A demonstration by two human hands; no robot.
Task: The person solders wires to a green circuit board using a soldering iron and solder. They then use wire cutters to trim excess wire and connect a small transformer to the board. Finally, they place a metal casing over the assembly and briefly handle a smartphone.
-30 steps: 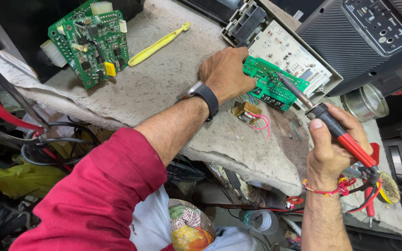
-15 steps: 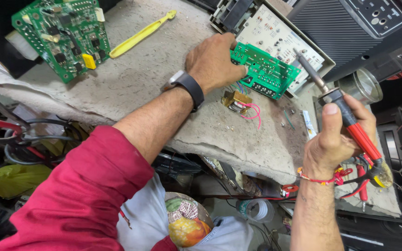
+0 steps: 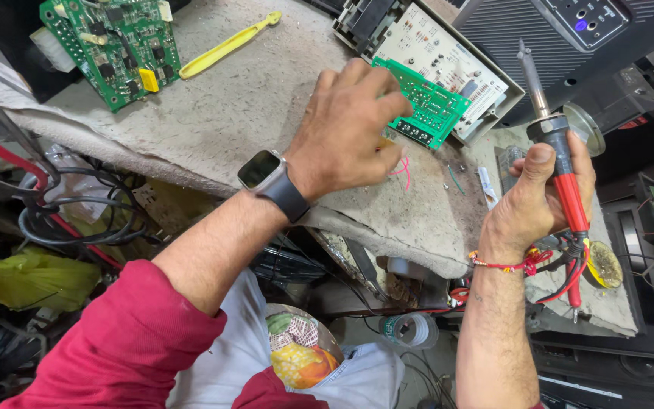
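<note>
Head cam: left hand (image 3: 342,132) fingers curled down, tips pressed on the near-left edge of a small green circuit board (image 3: 427,106), w/ thumb tucked toward pink wires (image 3: 403,170) just below the board. Can't tell if the fingers actually pinch the board or only press it. Board lies tilted on a grey cloth-covered bench (image 3: 266,98), its far edge over a white panel board (image 3: 440,60) at abt 1 o'clock from the hand. Smartwatch (image 3: 266,178) on the left wrist, red sleeve (image 3: 115,341) further back.

Right hand (image 3: 543,201) wrapped tight round the red handle of a soldering iron (image 3: 558,151), thumb up along the black collar, metal tip pointing up to 12 o'clock, clear of the board & well right of it. Red thread band (image 3: 505,263) at the right wrist; red cable loops out below the fist.

Further out: bigger green circuit board (image 3: 111,49) at 10 o'clock from the left hand, yellow plastic pry tool (image 3: 228,45) just right of it. Black speaker housing (image 3: 569,38) at top right.
</note>
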